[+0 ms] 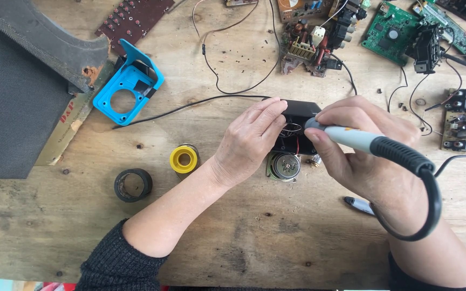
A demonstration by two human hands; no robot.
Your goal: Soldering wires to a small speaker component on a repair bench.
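Centrally on the wooden table (pixel 254 237), toward its far edge, lies a small black box (pixel 296 116) with thin red wires showing inside. The person's left hand (pixel 249 141) rests on the near-left side of this box, fingers bent and pressing down on it, steadying it rather than lifting it. The right hand (pixel 360 145) is clenched around a soldering iron (pixel 370 144) with a grey body and a black rubber grip, held like a pen, its tip aimed into the box and hidden behind the fingers. A black cord (pixel 430 207) loops from the iron's end around the right wrist.

Just beside the box, on its near side, sits a small round speaker (pixel 285 166). Left of the left hand stands a yellow spool of solder (pixel 184 159), and farther left a black ring of tape (pixel 133 185). A blue plastic frame (pixel 128 86) lies nearer the far-left corner, beside a dark mat (pixel 12 108). Several circuit boards, among them a green one (pixel 390 32), are spread along the far edge and right side. A marker pen (pixel 358 205) pokes out from under the right forearm.
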